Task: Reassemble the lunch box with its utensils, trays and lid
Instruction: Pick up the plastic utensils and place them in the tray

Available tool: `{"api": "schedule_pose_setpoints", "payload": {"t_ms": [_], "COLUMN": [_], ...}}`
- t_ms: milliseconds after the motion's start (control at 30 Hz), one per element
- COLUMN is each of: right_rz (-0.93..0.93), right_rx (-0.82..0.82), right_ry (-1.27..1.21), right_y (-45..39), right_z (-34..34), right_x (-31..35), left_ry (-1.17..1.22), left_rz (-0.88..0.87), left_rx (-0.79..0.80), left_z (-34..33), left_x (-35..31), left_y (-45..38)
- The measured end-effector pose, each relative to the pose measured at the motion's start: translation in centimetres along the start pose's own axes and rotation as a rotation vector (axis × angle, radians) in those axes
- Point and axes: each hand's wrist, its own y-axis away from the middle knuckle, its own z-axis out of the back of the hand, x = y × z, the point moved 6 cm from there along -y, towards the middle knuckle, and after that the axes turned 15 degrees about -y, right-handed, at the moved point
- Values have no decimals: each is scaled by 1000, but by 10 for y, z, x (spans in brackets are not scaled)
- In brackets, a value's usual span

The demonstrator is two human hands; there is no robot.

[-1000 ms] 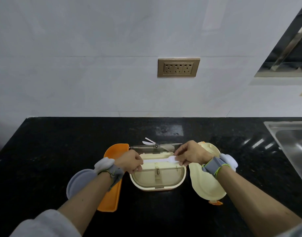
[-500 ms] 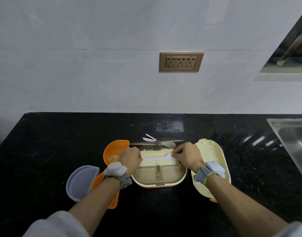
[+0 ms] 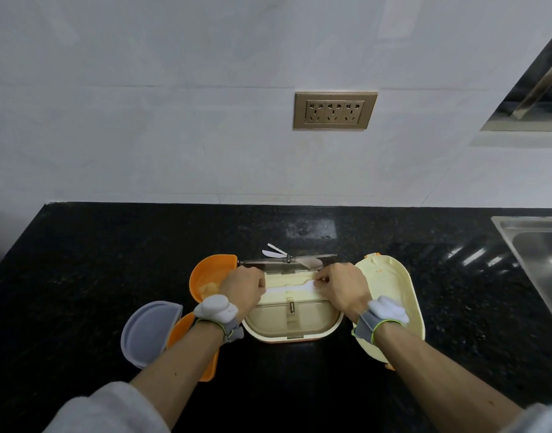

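Hands unchanged since 0.5 s ago: left hand (image 3: pixel 244 287) and right hand (image 3: pixel 342 287) both pinching ends of white utensil (image 3: pixel 292 289) over lunch box (image 3: pixel 292 317), cream lid (image 3: pixel 390 295) beside.

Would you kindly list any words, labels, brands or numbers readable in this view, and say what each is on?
None can be read. The cream lunch box, its pale yellow lid, the orange tray, the grey lid and the wall socket panel show no legible text.
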Motion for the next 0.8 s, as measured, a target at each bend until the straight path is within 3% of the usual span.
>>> {"api": "schedule_pose_setpoints", "payload": {"t_ms": [533,800], "right_rz": [-132,-236], "right_rx": [-22,-12], "right_ry": [-132,-333], "right_y": [-2,-1], "right_z": [-1,22], "right_x": [-10,-26], "left_ry": [-51,44], "left_rz": [-58,-276], "left_rx": [-38,-278], "left_z": [-4,28], "left_x": [-13,-31], "left_y": [-4,13]}}
